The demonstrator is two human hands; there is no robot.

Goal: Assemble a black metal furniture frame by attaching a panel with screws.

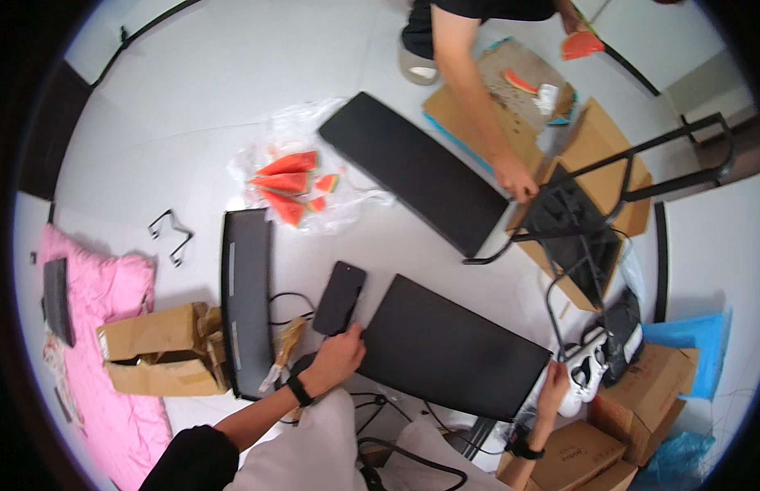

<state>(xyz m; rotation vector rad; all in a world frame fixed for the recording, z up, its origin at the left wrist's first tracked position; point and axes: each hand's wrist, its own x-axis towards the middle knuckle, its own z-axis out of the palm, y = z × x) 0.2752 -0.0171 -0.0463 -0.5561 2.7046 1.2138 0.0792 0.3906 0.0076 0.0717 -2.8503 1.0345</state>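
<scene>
A black flat rectangular panel (457,348) lies level in front of my legs. My left hand (341,358) is closed at its left edge, fingers and thumb gripping the rim. At the panel's right corner, my right hand (553,383) is closed on the edge, though its fingers are only partly visible. Just beyond my left hand is a black smartphone (339,296), screen up on the floor. Farther off lies a longer black panel (417,173), set diagonally. Another person's hand (517,178) reaches to its right end, next to a black tubular metal frame (642,182).
Watermelon slices (283,183) rest on clear plastic at the far left. A narrow black panel (247,303) and cardboard box (163,350) stand left. At right are an open carton (634,188), white shoes (587,375) and brown boxes (642,393). Black cables (380,401) run by my legs.
</scene>
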